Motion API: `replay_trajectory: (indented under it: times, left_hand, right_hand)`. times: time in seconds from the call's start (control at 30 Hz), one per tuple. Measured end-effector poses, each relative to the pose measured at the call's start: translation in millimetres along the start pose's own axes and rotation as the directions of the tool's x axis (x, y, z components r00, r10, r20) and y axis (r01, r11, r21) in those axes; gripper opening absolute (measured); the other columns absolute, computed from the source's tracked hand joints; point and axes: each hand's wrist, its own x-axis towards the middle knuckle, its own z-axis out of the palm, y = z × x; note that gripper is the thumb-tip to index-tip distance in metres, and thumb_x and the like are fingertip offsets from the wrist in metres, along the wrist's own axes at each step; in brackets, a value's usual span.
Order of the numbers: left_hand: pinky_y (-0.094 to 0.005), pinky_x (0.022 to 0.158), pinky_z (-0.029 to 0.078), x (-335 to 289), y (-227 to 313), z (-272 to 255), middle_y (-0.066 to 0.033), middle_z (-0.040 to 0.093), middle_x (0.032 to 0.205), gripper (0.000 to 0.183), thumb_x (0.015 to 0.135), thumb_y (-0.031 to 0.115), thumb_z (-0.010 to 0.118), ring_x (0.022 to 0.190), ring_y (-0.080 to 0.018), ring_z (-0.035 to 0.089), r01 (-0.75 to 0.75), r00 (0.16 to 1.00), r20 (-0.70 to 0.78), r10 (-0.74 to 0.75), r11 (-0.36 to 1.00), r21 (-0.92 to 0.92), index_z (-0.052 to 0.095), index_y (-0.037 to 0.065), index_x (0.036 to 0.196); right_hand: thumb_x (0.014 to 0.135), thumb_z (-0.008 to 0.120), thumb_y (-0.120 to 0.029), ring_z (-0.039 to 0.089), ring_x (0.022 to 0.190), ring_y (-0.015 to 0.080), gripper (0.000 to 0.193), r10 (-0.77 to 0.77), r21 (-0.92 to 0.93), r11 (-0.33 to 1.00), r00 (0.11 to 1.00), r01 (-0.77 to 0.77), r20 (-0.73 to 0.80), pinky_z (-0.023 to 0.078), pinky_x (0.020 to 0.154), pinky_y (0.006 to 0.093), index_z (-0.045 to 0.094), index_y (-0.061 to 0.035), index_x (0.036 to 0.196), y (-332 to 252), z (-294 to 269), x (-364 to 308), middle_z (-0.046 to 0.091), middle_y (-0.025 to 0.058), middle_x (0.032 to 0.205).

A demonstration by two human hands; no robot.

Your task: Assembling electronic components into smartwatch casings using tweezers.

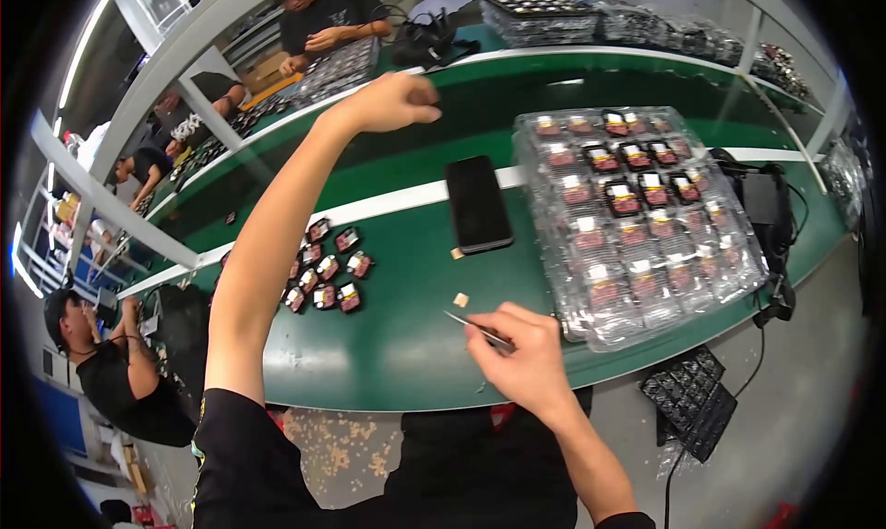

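My right hand (521, 354) pinches thin metal tweezers (491, 333) near the front edge of the green table. Just beyond the tweezers' tip lies a small beige square piece (460, 300); a second beige piece (457, 253) is by the phone. My left arm stretches far forward, and my left hand (397, 102) hovers over the dark green strip at the far side. Its fingers look curled but are smeared by motion, so anything inside is hidden. Beside my left forearm, several small black-framed modules (325, 268) with reddish and white parts are grouped on the table.
A black phone (478, 204) lies mid-table. Right of it stands a stack of clear plastic trays (637, 234) holding similar modules. A black device with cables (761, 202) sits at the right edge. Metal frame posts (120, 197) rise at left. Other people work across and to the left.
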Motion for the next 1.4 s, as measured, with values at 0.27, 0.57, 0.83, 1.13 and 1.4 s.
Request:
replay_trajectory:
  times: [0.27,0.57,0.83,1.13,1.4]
  left_hand:
    - [-0.0471,0.096,0.061,-164,-154,21,-0.0224,0.08,0.12,0.055,0.09,0.051,0.082,0.115,-0.0413,0.076,0.615,0.746,-0.033,-0.665,0.669,0.416,0.08,0.002,0.115]
    - [-0.0352,0.065,0.048,-190,-142,61,-0.0101,0.062,0.078,0.033,0.08,0.01,0.082,0.07,-0.0168,0.057,0.255,0.9,-0.337,-0.275,0.961,-0.102,0.071,-0.003,0.108]
    - [-0.0445,0.09,0.058,-216,71,103,-0.0195,0.074,0.109,0.057,0.063,0.0,0.089,0.099,-0.0392,0.072,-0.144,0.984,-0.14,0.111,0.956,-0.255,0.072,-0.003,0.117]
    - [-0.0441,0.106,0.057,-237,108,116,-0.0207,0.074,0.134,0.058,0.079,0.003,0.087,0.122,-0.0398,0.072,-0.146,0.986,-0.135,0.093,0.876,-0.46,0.071,-0.001,0.134]
    - [-0.0421,0.1,0.059,-239,102,117,-0.0157,0.072,0.133,0.062,0.081,0.006,0.092,0.12,-0.0358,0.07,-0.147,0.989,-0.084,0.123,0.89,-0.432,0.07,0.002,0.139]
  right_hand:
    - [0.091,0.08,-0.005,0.064,0.057,0.0169,0.014,0.012,-0.032,0.999,0.995,-0.009,0.101,0.049,0.052,0.0331,0.082,0.0023,0.102,1,3,3,0.069,0.0085,0.078]
    - [0.092,0.079,-0.01,0.067,0.065,0.024,0.013,-0.095,-0.052,0.994,0.993,0.099,0.076,0.055,0.06,0.037,0.081,-0.0046,0.103,14,11,-4,0.071,0.0078,0.085]
    - [0.101,0.074,-0.005,0.058,0.064,0.0185,0.017,0.037,0.048,0.998,0.998,-0.034,-0.06,0.047,0.059,0.0347,0.078,0.0005,0.117,12,7,-6,0.063,0.0083,0.086]
    - [0.093,0.081,-0.005,0.065,0.065,0.018,0.011,0.051,-0.109,0.992,0.997,-0.057,-0.055,0.05,0.057,0.0324,0.081,-0.0015,0.103,4,5,3,0.07,0.0086,0.081]
    - [0.092,0.084,0.001,0.052,0.059,0.0038,0.014,0.154,-0.107,0.981,0.985,-0.161,-0.072,0.035,0.052,0.0238,0.083,0.0015,0.106,4,2,5,0.063,0.0002,0.074]
